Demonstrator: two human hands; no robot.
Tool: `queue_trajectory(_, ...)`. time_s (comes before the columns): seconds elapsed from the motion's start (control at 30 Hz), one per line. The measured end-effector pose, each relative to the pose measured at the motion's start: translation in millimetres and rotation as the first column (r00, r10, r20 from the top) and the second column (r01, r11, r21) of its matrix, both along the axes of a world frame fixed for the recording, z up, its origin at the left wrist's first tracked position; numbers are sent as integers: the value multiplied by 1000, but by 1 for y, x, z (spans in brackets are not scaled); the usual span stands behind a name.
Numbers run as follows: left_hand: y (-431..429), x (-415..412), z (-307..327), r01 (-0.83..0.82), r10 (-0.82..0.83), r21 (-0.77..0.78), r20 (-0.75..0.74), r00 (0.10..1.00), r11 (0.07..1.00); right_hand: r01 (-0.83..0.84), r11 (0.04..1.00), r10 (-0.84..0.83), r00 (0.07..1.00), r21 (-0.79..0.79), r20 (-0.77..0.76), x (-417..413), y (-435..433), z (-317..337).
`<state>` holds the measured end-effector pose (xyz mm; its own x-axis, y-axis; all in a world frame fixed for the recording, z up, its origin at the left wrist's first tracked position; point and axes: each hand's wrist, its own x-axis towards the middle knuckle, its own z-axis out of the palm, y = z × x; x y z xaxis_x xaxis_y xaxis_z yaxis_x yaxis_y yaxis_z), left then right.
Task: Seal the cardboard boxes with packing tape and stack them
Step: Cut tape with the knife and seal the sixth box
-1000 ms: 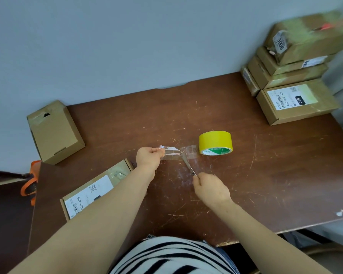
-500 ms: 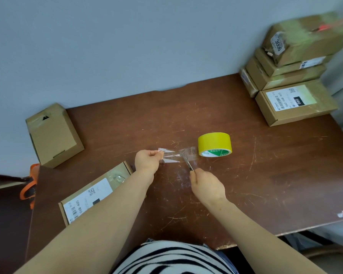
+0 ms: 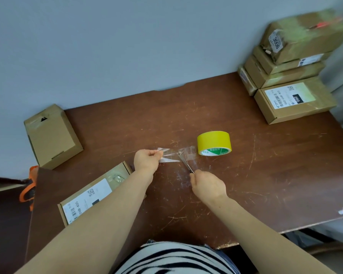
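**A:** What are the hands doing?

**B:** The left hand [image 3: 147,161] pinches one end of a clear tape strip [image 3: 172,155] between thumb and fingers. The right hand [image 3: 208,186] is curled round a thin dark cutting tool [image 3: 187,167], with its tip against the strip. It could be small scissors or a blade; it is too slim to tell.

**A:** Which way does the strip lie?

**B:** Its long axis runs left to right, from the left hand toward the yellow roll [image 3: 214,142], which stands on the table [image 3: 265,175] just beyond the right hand. The tool crosses it near the roll end, so I'd judge the cut needs the left hand to keep the strip taut.

**A:** And the boxes?

**B:** The labelled box [image 3: 87,196] lies flat beside the left forearm, nearest that hand. It looks the likely one to take the strip. A plain box [image 3: 52,135] sits at the far left edge. The stack of boxes [image 3: 293,62] is in the far right corner, well apart. All are closed, so their contents are hidden.
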<state>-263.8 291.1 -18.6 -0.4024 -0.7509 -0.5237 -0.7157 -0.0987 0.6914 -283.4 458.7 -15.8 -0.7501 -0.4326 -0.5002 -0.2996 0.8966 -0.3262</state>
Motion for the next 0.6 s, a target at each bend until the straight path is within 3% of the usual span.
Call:
queue_trajectory(0.2, 3, 1, 1, 17, -16, -22, 1, 1000, 1000, -8, 1000, 9, 999, -23, 39, 3, 15, -1)
queue_trajectory(0.33, -13, 17, 0, -139, 139, 13, -4, 990, 990, 39, 996, -36, 999, -76, 32, 14, 23, -9)
queue_trajectory(0.43, -26, 22, 13, -113, 114, 52, -25, 993, 992, 19, 993, -30, 995, -115, -95, 23, 24, -16)
queue_trajectory(0.6, -29, 21, 51, 47, -24, 185, -124, 992, 982, -144, 986, 162, 946, 83, -280, 21, 28, -24)
